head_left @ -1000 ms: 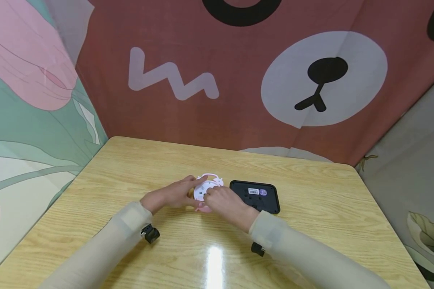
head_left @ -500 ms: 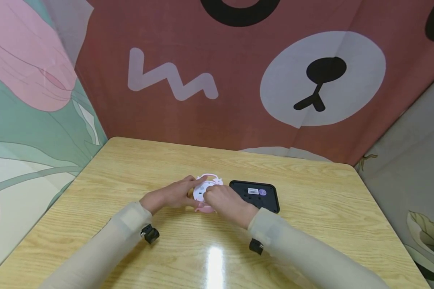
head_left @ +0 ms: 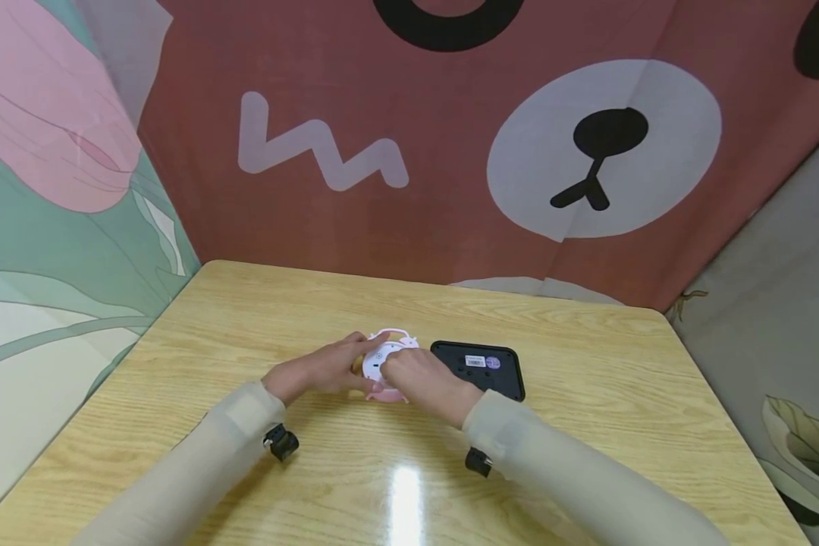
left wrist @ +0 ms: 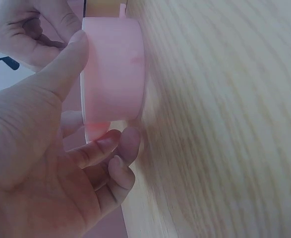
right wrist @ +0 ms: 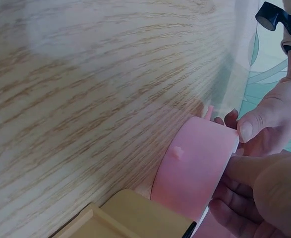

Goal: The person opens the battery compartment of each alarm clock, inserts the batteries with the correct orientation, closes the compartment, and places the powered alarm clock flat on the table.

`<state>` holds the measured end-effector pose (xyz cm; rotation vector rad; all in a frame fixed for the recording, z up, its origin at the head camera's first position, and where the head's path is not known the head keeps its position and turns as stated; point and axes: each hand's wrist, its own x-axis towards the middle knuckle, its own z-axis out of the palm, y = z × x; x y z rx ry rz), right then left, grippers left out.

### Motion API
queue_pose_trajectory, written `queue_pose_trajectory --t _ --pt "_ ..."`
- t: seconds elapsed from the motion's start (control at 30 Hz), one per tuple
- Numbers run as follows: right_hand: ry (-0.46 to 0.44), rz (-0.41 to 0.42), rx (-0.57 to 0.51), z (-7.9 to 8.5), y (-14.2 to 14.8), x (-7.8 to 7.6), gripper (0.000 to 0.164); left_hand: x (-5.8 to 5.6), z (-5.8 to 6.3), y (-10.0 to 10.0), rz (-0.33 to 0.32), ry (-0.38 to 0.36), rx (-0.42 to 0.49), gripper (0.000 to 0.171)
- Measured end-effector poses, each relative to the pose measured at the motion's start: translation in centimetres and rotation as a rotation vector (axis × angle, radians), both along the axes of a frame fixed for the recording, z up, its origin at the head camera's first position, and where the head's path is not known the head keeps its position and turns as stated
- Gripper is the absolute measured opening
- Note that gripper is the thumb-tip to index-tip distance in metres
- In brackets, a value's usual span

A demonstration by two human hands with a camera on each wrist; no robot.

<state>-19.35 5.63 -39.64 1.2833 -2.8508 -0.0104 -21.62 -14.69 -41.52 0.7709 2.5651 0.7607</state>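
A pink alarm clock (head_left: 387, 395) with a white back and a white handle lies face down on the table, its back upward. My left hand (head_left: 327, 367) grips its left side. In the left wrist view the thumb (left wrist: 76, 54) presses the edge of the pink casing (left wrist: 113, 69), with the other fingers lower on its side. My right hand (head_left: 426, 383) is over the clock's back with fingers curled in against it. In the right wrist view those fingers (right wrist: 239, 173) reach the back's edge; what they pinch there is hidden.
Right of the clock a black rectangular device (head_left: 508, 377) lies with its stickered underside up. A tan block-like shape (right wrist: 135, 213) shows low in the right wrist view. The wooden table (head_left: 280, 303) meets a bear-print cloth (head_left: 314, 227) at the back.
My right hand has turned slightly and shifted a little left over the clock's back. My left hand keeps its grip and the clock stays put. The head view has drifted slightly.
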Motion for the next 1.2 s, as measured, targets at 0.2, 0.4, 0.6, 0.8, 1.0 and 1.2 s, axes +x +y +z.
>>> queue_pose_trajectory --t 0.2,0.4,0.6,0.8,1.0,1.2 --pt "0.017 0.002 -0.002 -0.11 -0.09 0.13 0.012 0.11 0.16 -0.13 0.001 -0.019 0.005 0.091" --pt "0.012 -0.001 -0.019 -0.16 -0.05 0.09 0.009 0.10 0.26 -0.07 -0.001 -0.027 0.005 0.091" --pt "0.009 -0.006 -0.033 -0.19 -0.03 -0.01 0.010 -0.07 0.31 -0.11 0.004 -0.036 -0.008 0.091" --pt "0.005 -0.011 -0.041 -0.34 -0.01 -0.07 0.013 -0.10 0.36 -0.12 -0.002 -0.027 -0.012 0.091" --pt "-0.013 -0.033 -0.058 -0.58 0.19 0.01 0.017 0.03 0.27 -0.03 -0.002 -0.033 -0.008 0.090" --pt "-0.042 -0.028 -0.101 -0.74 0.42 -0.08 0.014 0.14 0.37 0.12 0.008 -0.048 -0.020 0.090"
